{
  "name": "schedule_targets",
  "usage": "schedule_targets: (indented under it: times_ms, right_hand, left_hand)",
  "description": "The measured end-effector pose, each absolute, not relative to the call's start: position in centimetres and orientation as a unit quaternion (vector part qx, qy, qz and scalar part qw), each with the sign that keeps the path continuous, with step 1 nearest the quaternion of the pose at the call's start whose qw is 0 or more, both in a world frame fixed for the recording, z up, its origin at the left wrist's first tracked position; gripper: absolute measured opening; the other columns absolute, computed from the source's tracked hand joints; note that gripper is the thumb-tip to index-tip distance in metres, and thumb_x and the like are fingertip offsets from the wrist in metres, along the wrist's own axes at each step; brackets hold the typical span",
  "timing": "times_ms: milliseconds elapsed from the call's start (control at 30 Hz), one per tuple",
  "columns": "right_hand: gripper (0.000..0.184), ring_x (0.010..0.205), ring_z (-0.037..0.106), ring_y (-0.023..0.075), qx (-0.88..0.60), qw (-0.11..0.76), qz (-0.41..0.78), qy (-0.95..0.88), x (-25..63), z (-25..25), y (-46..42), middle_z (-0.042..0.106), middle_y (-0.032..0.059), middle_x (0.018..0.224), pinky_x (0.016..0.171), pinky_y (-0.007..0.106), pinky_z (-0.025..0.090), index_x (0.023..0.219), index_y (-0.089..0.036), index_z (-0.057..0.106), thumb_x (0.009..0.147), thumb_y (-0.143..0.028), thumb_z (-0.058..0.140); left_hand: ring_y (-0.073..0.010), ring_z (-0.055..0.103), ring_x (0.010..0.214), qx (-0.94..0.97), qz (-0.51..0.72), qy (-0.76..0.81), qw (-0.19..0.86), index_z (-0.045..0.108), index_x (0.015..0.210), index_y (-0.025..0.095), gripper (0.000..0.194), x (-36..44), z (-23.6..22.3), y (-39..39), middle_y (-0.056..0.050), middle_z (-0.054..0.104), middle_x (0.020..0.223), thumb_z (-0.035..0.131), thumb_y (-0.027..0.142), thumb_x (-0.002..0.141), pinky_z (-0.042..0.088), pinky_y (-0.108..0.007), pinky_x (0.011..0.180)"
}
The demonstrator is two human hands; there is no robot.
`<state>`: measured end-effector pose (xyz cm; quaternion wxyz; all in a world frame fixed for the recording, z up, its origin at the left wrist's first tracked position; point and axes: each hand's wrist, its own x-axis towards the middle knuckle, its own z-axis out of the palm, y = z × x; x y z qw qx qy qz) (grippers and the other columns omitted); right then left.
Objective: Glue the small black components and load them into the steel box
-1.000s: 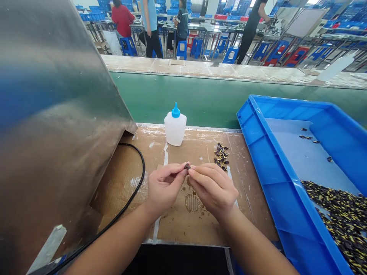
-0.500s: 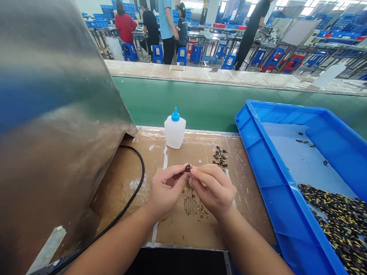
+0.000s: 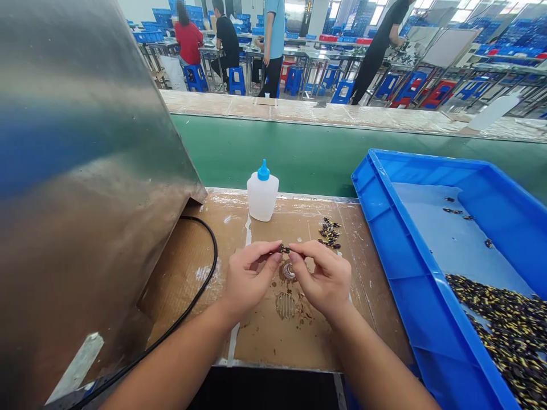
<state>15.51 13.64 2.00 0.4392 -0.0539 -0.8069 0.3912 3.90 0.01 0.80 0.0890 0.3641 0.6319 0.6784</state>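
Note:
Between the fingertips of both hands is a small dark part (image 3: pixel 285 249), too small to name by kind. My left hand (image 3: pixel 252 276) pinches its left end with thumb and forefinger. My right hand (image 3: pixel 322 276) pinches the other end the same way. Just below the fingers, a small round clear object (image 3: pixel 289 270) sits on the cardboard-covered worktop (image 3: pixel 265 341). Beyond my right hand lies a small pile of black and yellow parts (image 3: pixel 329 232). A white squeeze bottle (image 3: pixel 262 196) with a blue nozzle cap stands upright behind my hands.
On the right, a blue bin (image 3: pixel 397 267) holds many black and yellow pieces (image 3: pixel 508 324). A large metal housing (image 3: pixel 85 171) and a black cable (image 3: pixel 200 293) flank the left. A green belt (image 3: pixel 277 142) crosses behind. People and blue stools (image 3: pixel 237 81) are in the background.
My right fingers have shifted slightly and straightened along the part, showing more of it and of the clear object below. In the background, the person in light blue has moved right.

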Motion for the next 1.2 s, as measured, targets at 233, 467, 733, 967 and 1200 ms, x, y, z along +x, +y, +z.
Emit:
schedule_targets:
  times_ms: [233,467,733,967,1200]
  right_hand:
    - [0.015,0.081,0.078,0.0183,-0.136,0.355,0.539,-0.752,16.1,1.4,14.0,0.084,0.0050,0.099,0.069,0.028,0.063,0.112,-0.027,0.085,0.106,-0.036,0.076]
    - [0.011,0.078,0.075,0.0165,-0.104,0.362,0.507,-0.775,15.7,1.6,14.3,0.081,0.0025,0.093,0.068,0.028,0.059,0.110,-0.026,0.082,0.108,-0.028,0.072]
    - [0.029,0.087,0.069,0.0196,0.052,0.442,0.318,-0.837,14.6,1.9,13.5,0.077,0.0075,0.101,0.077,0.034,0.059,0.122,-0.021,0.074,0.101,-0.002,0.069]
    - [0.031,0.083,0.069,0.0184,0.045,0.453,0.322,-0.830,14.7,1.5,13.2,0.077,0.0056,0.100,0.075,0.033,0.060,0.124,-0.023,0.070,0.099,-0.004,0.072]
    - [0.024,0.086,0.070,0.0191,0.010,0.426,0.325,-0.844,14.8,1.0,13.7,0.076,0.0078,0.106,0.072,0.033,0.060,0.123,-0.025,0.075,0.101,-0.014,0.073]
  left_hand:
    - [-0.0151,0.081,0.093,0.414,0.644,0.641,0.051,0.084,0.112,0.024,0.015,3.5,0.8,0.0,-0.004,0.086,0.105,0.078,0.023,0.098,0.065,-0.024,0.087]
    - [-0.0163,0.083,0.092,0.422,0.623,0.657,0.043,0.085,0.110,0.023,0.015,3.6,0.9,-0.1,-0.004,0.087,0.104,0.076,0.024,0.098,0.066,-0.025,0.086]
    - [-0.0177,0.080,0.079,0.362,0.624,0.690,0.059,0.085,0.097,0.020,0.016,3.1,0.2,0.2,-0.005,0.085,0.090,0.072,0.030,0.099,0.063,-0.025,0.072]
    - [-0.0165,0.074,0.076,0.369,0.633,0.672,0.106,0.080,0.092,0.018,0.028,3.1,0.2,0.2,-0.006,0.081,0.086,0.064,0.038,0.104,0.058,-0.025,0.070]
    - [-0.0164,0.068,0.071,0.363,0.627,0.668,0.172,0.078,0.086,0.018,0.033,2.5,-0.3,0.4,-0.005,0.076,0.079,0.062,0.041,0.103,0.054,-0.026,0.068]
